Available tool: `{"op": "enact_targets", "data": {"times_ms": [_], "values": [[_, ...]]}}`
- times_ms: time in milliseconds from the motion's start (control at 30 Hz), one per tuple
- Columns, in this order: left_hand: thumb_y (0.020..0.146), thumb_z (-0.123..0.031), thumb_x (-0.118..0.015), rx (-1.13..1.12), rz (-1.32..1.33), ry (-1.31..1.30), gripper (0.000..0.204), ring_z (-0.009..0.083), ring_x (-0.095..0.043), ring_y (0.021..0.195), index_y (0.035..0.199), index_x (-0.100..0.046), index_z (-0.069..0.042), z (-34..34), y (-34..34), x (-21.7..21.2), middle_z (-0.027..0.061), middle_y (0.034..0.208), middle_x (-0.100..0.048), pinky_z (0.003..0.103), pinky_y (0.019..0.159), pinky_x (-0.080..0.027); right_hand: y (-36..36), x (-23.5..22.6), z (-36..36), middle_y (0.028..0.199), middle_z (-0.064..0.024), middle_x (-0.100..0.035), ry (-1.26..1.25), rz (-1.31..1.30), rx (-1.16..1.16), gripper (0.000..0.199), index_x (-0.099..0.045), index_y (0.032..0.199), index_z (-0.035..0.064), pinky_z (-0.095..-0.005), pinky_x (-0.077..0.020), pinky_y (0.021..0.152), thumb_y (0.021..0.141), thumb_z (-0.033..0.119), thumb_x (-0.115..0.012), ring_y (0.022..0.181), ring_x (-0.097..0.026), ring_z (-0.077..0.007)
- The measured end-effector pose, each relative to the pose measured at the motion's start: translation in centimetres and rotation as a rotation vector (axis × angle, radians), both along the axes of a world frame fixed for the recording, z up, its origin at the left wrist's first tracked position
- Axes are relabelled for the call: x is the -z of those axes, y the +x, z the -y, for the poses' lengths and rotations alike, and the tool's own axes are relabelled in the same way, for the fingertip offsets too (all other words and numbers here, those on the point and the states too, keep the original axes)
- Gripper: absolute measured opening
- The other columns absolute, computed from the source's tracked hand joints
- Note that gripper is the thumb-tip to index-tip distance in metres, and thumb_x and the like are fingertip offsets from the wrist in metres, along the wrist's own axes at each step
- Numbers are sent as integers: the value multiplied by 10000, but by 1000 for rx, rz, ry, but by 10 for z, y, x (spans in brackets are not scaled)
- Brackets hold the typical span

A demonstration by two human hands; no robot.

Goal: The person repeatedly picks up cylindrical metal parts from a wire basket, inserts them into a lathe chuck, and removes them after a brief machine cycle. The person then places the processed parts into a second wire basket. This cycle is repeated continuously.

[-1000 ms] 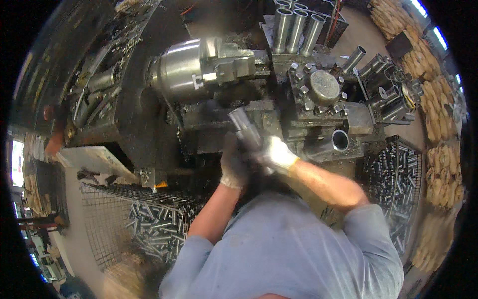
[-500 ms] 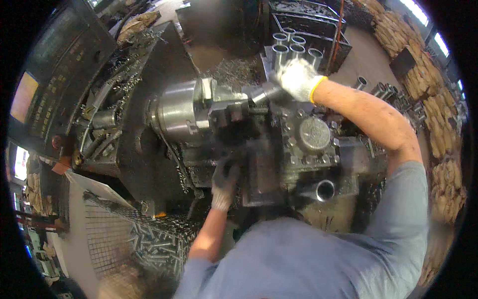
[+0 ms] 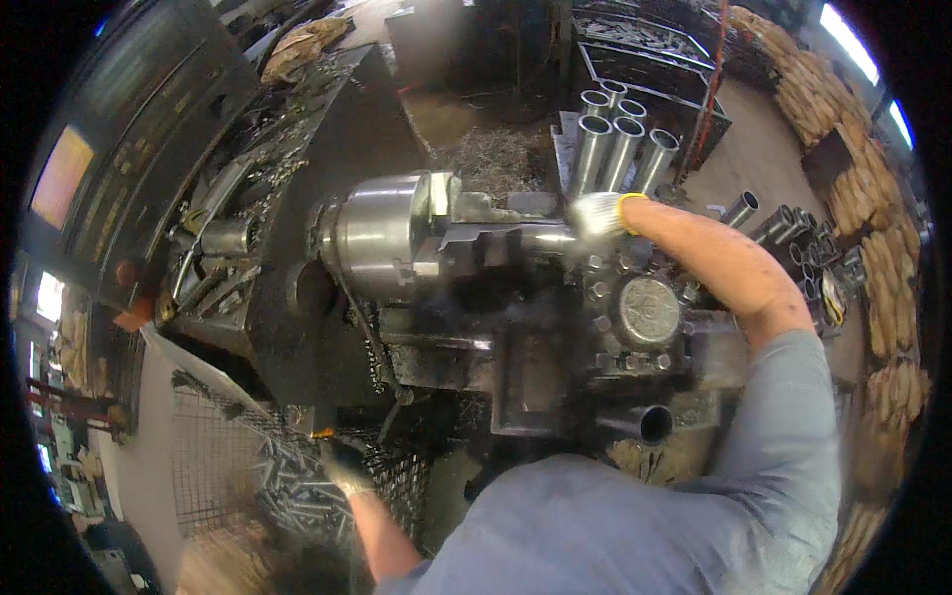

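Observation:
A lathe fills the middle, with a shiny round chuck (image 3: 382, 230) at its left and a tool post (image 3: 650, 310) with a round top at its right. My right hand (image 3: 598, 214), in a white glove with a yellow cuff, is closed around the right end of a bright metal tube (image 3: 547, 237) lying in line with the chuck; its fingertips are hidden. Lower left, my gloved left hand (image 3: 347, 470) is over a wire basket (image 3: 203, 451), close to a dark part with an orange end (image 3: 322, 433). Its fingers are dark and smeared.
Several upright metal tubes (image 3: 625, 149) stand behind my right hand, before dark bins (image 3: 645, 58). One tube (image 3: 650, 423) lies near my body. More tubes (image 3: 783, 226) are on the right, beside stacked tan bundles (image 3: 888, 288). Small metal pieces (image 3: 302, 491) fill the basket.
My left hand has moved from the lathe's front, left and toward me, to the basket. My right hand has lowered toward the lathe, and the tilted tube now lies level with the chuck.

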State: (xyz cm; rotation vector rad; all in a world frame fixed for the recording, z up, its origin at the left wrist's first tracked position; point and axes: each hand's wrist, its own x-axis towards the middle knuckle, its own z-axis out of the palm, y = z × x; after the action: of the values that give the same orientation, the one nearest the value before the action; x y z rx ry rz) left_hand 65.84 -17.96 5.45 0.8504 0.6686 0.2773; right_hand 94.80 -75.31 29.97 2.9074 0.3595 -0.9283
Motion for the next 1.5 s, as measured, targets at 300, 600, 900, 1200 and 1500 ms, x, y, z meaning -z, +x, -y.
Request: {"op": "enact_targets", "data": {"times_ms": [300, 600, 900, 1200, 1500], "values": [[1054, -513, -485, 0, -27, -370, 394, 126, -532, 531, 880, -600, -178, -40, 7, -47, -49, 679, -591, 300, 437, -401, 9, 3, -35, 974, -188, -757, 550, 116, -1, 914, -510, 1479, 18, -392, -580, 669, 726, 416, -842, 750, -713, -261], [1071, -365, -541, -19, -37, 165, 428, 225, -585, 1107, 1310, -640, -23, -46, 10, -5, 86, 1245, -666, 367, 989, -439, -78, -87, 12, 1155, -196, -761, 628, 473, 326, 547, -680, 1322, 18, -377, -545, 991, 879, 339, -700, 1061, -733, -292], [949, -94, -691, -440, 371, 1902, 295, 399, -678, 982, 1201, -661, 56, 39, 67, -257, 235, 1151, -695, 477, 891, -541, -254, -85, 48, 1051, -65, -733, 960, 836, 716, 424, -700, 1266, -52, -299, -523, 894, 931, 204, -746, 944, -641, -122], [967, -258, -595, 97, -395, 2181, 818, 420, -741, 1025, 1663, -215, -60, -23, 284, -419, 302, 1241, -704, 492, 893, -573, -374, -34, 35, 1111, -91, -741, 926, 852, 909, 384, -689, 1274, -55, -294, -530, 913, 925, 106, -691, 1001, -656, -143], [923, -43, -714, -252, 811, 1867, 325, 406, -723, 1035, 1223, -673, 76, 83, 98, -312, 255, 1171, -722, 437, 927, -583, -438, 11, 20, 1044, -88, -764, 1004, 734, 923, 454, -666, 1313, -16, -287, -570, 845, 866, 54, -690, 866, -688, -120]]}}
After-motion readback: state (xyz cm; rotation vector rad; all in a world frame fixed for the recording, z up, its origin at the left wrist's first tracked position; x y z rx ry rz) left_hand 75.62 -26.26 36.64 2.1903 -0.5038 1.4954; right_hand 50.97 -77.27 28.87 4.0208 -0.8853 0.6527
